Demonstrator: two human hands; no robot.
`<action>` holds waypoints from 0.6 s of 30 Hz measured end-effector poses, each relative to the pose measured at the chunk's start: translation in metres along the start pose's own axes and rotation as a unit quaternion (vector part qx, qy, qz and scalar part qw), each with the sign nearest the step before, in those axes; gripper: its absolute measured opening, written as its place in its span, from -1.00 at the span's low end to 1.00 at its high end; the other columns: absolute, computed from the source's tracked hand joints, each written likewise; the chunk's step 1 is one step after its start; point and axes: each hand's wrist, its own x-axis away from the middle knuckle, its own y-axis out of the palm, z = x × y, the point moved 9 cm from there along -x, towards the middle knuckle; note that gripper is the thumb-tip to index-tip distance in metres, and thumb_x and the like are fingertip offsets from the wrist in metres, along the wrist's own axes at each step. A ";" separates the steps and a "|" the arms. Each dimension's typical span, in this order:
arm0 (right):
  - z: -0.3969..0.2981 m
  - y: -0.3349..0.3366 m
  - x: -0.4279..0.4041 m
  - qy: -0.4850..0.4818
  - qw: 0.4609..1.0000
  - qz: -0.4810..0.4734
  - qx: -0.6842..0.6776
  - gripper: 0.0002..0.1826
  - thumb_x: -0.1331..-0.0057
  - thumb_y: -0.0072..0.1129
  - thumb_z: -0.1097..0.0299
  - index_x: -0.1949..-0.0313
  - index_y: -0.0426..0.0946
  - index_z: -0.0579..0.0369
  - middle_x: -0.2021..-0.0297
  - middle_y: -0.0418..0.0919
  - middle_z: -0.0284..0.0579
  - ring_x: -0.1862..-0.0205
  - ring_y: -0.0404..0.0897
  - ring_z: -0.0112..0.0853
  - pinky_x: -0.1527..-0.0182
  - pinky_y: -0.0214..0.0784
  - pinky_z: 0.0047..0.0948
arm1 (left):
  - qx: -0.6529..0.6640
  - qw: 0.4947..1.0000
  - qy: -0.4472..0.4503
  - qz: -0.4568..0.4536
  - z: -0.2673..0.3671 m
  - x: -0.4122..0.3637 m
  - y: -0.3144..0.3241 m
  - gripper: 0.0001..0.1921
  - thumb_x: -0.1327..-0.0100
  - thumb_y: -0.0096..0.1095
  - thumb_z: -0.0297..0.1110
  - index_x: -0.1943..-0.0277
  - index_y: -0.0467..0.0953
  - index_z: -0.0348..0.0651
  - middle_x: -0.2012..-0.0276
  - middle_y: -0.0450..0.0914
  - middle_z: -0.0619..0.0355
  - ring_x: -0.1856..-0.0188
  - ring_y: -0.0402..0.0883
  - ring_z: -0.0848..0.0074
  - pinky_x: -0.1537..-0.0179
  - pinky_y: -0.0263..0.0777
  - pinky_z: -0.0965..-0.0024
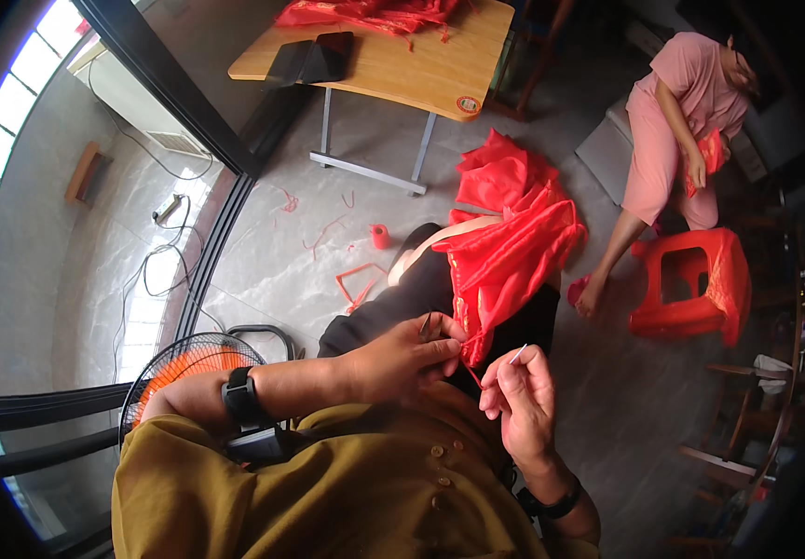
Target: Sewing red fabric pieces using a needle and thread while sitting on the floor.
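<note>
Red satin cloth with gold patterning lies bunched over my black-clad lap and extends past my knees. My left hand pinches a red cord at the near end of the cloth. A small dark metal tool shows among that hand's fingers; its kind is unclear. In my right hand, a thin white stick is held between thumb and forefinger, its lower part hidden. The cord runs slack from the cloth end to the fingertips of my right hand.
Red cloth pieces and a dark folding case lie on a wooden table. A red spool and cord scraps are on the floor. An orange fan stands left. A seated person holds red cloth near a red stool.
</note>
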 end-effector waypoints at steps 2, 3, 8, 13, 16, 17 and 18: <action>0.002 -0.003 0.005 0.021 1.000 0.003 -0.005 -0.87 -0.44 -0.11 0.36 0.29 0.28 0.10 0.42 0.48 -0.19 0.54 0.43 -0.61 0.51 0.24 -0.69 | -0.020 0.999 0.047 -0.004 0.008 0.002 0.002 -0.85 -0.38 0.02 -0.27 0.13 0.35 -0.14 0.42 0.44 0.31 0.47 0.33 0.71 0.48 0.26 0.61; 0.000 -0.004 0.007 0.019 1.000 0.004 -0.022 -0.87 -0.44 -0.12 0.36 0.29 0.28 0.10 0.42 0.48 -0.18 0.54 0.44 -0.60 0.51 0.25 -0.68 | -0.043 0.997 0.069 -0.013 0.011 0.004 0.004 -0.87 -0.37 0.03 -0.32 0.14 0.32 -0.15 0.41 0.45 0.29 0.46 0.33 0.71 0.44 0.27 0.62; 0.003 0.002 0.016 0.055 0.998 -0.021 -0.029 -0.85 -0.44 -0.12 0.34 0.28 0.27 0.11 0.42 0.49 -0.17 0.52 0.47 -0.58 0.49 0.29 -0.67 | -0.195 0.972 0.128 -0.011 0.015 0.003 0.003 -0.89 -0.38 -0.01 -0.33 0.19 0.39 -0.16 0.44 0.44 0.29 0.48 0.35 0.74 0.46 0.25 0.60; 0.001 0.009 0.018 0.051 0.998 -0.039 -0.028 -0.86 -0.44 -0.12 0.33 0.28 0.28 0.11 0.40 0.50 -0.17 0.50 0.50 -0.57 0.46 0.32 -0.67 | -0.245 0.959 0.136 -0.035 0.024 0.001 0.009 -0.73 -0.35 0.03 -0.19 0.18 0.49 -0.25 0.47 0.50 0.22 0.40 0.42 0.67 0.36 0.33 0.53; 0.002 0.019 0.021 0.049 0.996 -0.073 -0.025 -0.85 -0.45 -0.14 0.32 0.26 0.24 0.10 0.42 0.48 -0.14 0.52 0.50 -0.54 0.49 0.34 -0.64 | -0.090 0.991 -0.088 -0.032 -0.008 0.002 0.014 -0.68 -0.32 0.12 -0.06 0.19 0.50 -0.19 0.45 0.49 0.30 0.42 0.41 0.71 0.37 0.32 0.57; 0.005 0.020 0.021 0.058 0.995 -0.073 -0.018 -0.85 -0.45 -0.14 0.32 0.26 0.24 0.10 0.42 0.48 -0.14 0.52 0.50 -0.54 0.49 0.34 -0.64 | -0.091 0.991 -0.088 -0.032 -0.005 0.002 0.016 -0.68 -0.32 0.12 -0.06 0.19 0.50 -0.19 0.45 0.49 0.30 0.42 0.41 0.71 0.37 0.32 0.57; 0.008 0.022 0.022 0.070 0.994 -0.080 -0.018 -0.86 -0.44 -0.11 0.33 0.25 0.27 0.10 0.42 0.49 -0.17 0.49 0.50 -0.57 0.46 0.34 -0.66 | -0.124 0.990 -0.040 -0.055 0.006 0.001 0.021 -0.70 -0.31 0.13 -0.08 0.21 0.50 -0.17 0.44 0.48 0.32 0.42 0.41 0.72 0.38 0.31 0.59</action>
